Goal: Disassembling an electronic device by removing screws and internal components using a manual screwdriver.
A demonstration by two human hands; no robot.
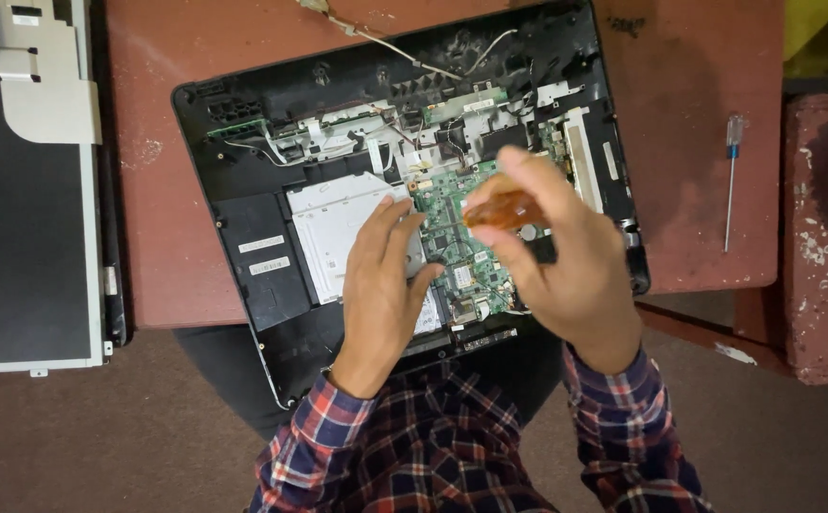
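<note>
Two hands: the left hand (379, 285) and the right hand (556, 256). Two screwdrivers: one with an amber handle (501, 209), one thin with a clear handle (731, 180). One opened laptop base (243, 247), holding one green circuit board (452, 237) and one silver drive (333, 228). One detached screen panel (25, 237). Two worktops: one red (699, 142), one worn (827, 237). Two plaid sleeves (319, 437).

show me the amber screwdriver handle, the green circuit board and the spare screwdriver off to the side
amber screwdriver handle (501, 209), head view, middle of the handle held in the right hand
green circuit board (457, 249), head view, bare part between the two hands
spare screwdriver (730, 180), head view, on its thin metal shaft
</note>
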